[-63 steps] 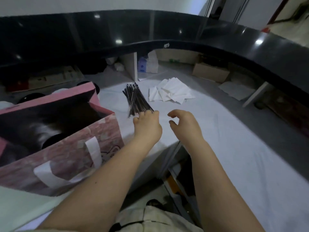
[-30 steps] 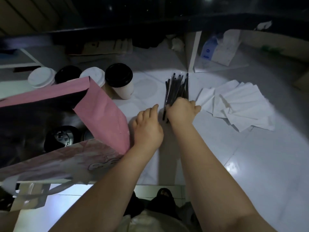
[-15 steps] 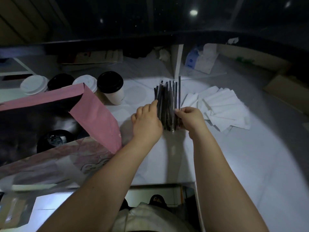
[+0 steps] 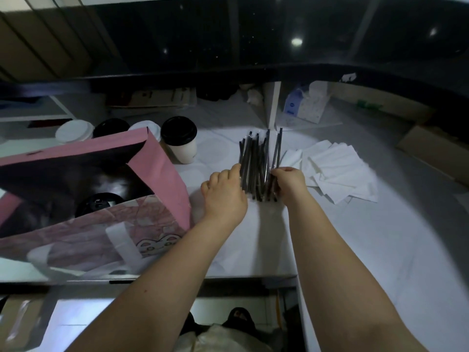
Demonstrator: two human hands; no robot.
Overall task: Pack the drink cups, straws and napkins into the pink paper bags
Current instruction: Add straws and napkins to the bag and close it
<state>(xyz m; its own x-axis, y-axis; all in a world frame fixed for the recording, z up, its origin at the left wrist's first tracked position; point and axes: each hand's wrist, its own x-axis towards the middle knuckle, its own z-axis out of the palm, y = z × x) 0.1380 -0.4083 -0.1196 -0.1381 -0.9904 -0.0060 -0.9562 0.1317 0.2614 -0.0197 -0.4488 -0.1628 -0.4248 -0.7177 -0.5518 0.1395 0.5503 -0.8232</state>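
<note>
One pink paper bag (image 4: 162,174), mouth open, black-lidded cup (image 4: 181,141) just behind. Centre: left hand (image 4: 223,194), fingers nearly straight, pressing the left flank of the straws (image 4: 256,161), long axis pointing away from the person; right hand (image 4: 289,184), fingers curled, pinches their right flank. Far right: napkins (image 4: 337,171).

A strip of counter (image 4: 200,171) runs between pink bag (image 4: 162,174) and straws (image 4: 258,163); napkins (image 4: 337,171) flank the right, a cup (image 4: 181,143) stands behind.

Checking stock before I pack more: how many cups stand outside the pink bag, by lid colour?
White-lid cups: 2
Black-lid cups: 2
Total: 4
</note>
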